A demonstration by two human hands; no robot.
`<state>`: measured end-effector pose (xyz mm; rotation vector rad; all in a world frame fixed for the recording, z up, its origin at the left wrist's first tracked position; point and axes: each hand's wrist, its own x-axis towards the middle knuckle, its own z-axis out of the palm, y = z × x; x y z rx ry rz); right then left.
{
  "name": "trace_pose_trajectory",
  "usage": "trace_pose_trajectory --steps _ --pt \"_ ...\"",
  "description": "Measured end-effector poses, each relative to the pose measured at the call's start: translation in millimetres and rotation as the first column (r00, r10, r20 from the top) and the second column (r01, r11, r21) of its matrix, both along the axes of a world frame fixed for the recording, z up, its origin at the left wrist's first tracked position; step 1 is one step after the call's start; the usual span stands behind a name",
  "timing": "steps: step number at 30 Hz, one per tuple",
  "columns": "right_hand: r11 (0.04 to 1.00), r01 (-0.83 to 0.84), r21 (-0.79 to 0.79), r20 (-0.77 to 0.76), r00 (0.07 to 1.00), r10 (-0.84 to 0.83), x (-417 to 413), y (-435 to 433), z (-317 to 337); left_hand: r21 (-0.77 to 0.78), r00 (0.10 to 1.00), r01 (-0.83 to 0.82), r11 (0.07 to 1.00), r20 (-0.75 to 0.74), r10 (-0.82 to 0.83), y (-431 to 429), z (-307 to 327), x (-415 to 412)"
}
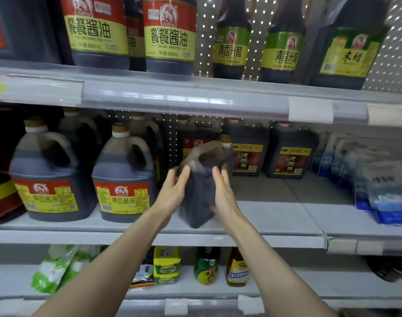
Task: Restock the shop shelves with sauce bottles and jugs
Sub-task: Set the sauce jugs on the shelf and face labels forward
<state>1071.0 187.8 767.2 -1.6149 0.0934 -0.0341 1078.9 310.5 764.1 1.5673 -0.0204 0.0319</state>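
Head view delivers the jug (196, 202) smeared by motion blur. I can read no label on it; only the dark body, pale handle and capped neck are distinct. It is at the front of the middle shelf (275, 216), tilted, and I cannot tell whether its base sits flat.

The left hand (172, 193) grips the jug's left side, with the thumb on the near face and the fingers curled round and partly hidden. The right hand (224, 193) presses the opposite side with straight fingers; its thumb is out of sight.

The frame cuts off the tops of the soy sauce bottles (170, 33) on the upper shelf (195, 94). Both forearms cover part of the goods on the lowest shelf.

Clearances:
- Left: two soy sauce jugs (124, 177) stand near the left hand, with a narrow gap between.
- Rear and right: vinegar jugs (291, 156) line the back of the shelf.
- Right: bare shelf surface runs from the jug to the blue pouches (378, 191).
- Above: the upper shelf's price rail lies over the cap, with open space between them.
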Motion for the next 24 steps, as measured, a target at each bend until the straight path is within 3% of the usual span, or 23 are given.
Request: trace_pose_trajectory --steps 7,13,20,24 --pt "0.996 -0.085 -0.005 -0.019 0.996 0.085 6.1 4.6 12.4 0.07 0.994 -0.045 0.997 0.1 0.038 -2.3 -8.4 -28.2" --pt "0.999 0.011 -0.043 0.017 1.0 -0.01 -3.4 16.5 12.2 0.105 0.998 0.008 0.994 0.064 -0.015 14.9 -0.9 -22.7" --pt "0.994 0.074 -0.079 0.127 0.99 -0.064 2.3 7.3 5.3 0.011 0.998 -0.005 1.0 0.061 0.004 -1.2 -2.0 -24.3" --pt "0.999 0.032 -0.027 0.089 0.996 -0.03 5.6 -11.4 9.0 -0.024 0.996 0.01 1.0 0.087 -0.008 -22.3 -2.7 -27.6"
